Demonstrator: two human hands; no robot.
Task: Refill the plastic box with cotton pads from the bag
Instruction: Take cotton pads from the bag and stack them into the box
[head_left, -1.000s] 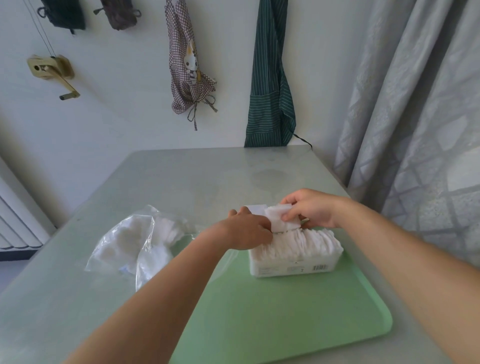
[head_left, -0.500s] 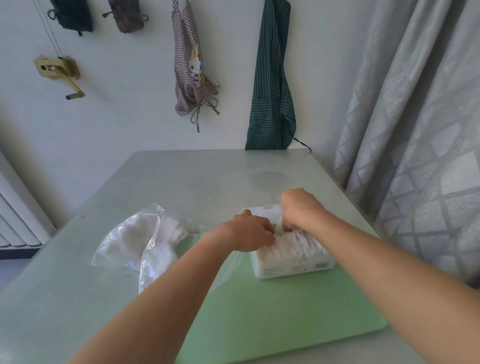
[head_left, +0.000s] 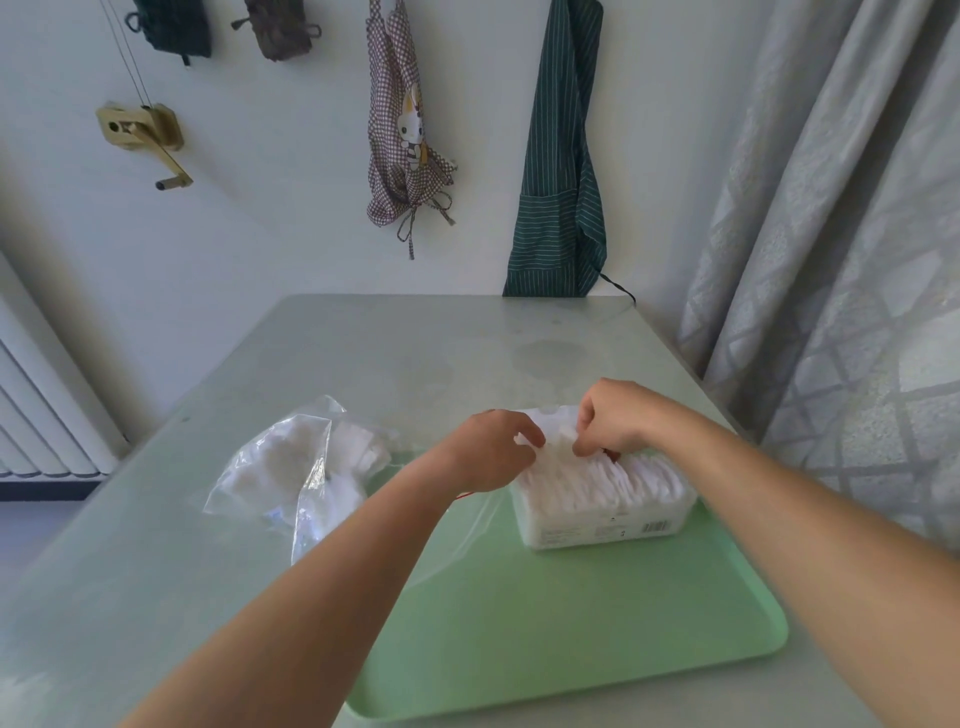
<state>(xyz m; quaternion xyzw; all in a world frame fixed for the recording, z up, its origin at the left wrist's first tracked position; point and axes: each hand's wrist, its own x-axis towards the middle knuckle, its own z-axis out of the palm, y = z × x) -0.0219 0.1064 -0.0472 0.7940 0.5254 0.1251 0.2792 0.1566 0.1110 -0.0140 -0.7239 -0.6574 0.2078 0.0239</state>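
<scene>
A pale wall with two hanging aprons (head_left: 561, 171) and a grey curtain (head_left: 831, 260) backs a glossy grey tabletop (head_left: 363, 353). On it lies a green tray (head_left: 571, 634), and the plastic box (head_left: 602, 525) stands at the tray's far right part, packed with upright white cotton pads (head_left: 613, 478) that rise above its rim. Both hands work at the box's left end: the left hand (head_left: 488, 452) and the right hand (head_left: 618, 415) each pinch pads with curled fingers (grip closed on them). The clear bag (head_left: 296, 467), with pads inside, lies on the tabletop left of the tray.
</scene>
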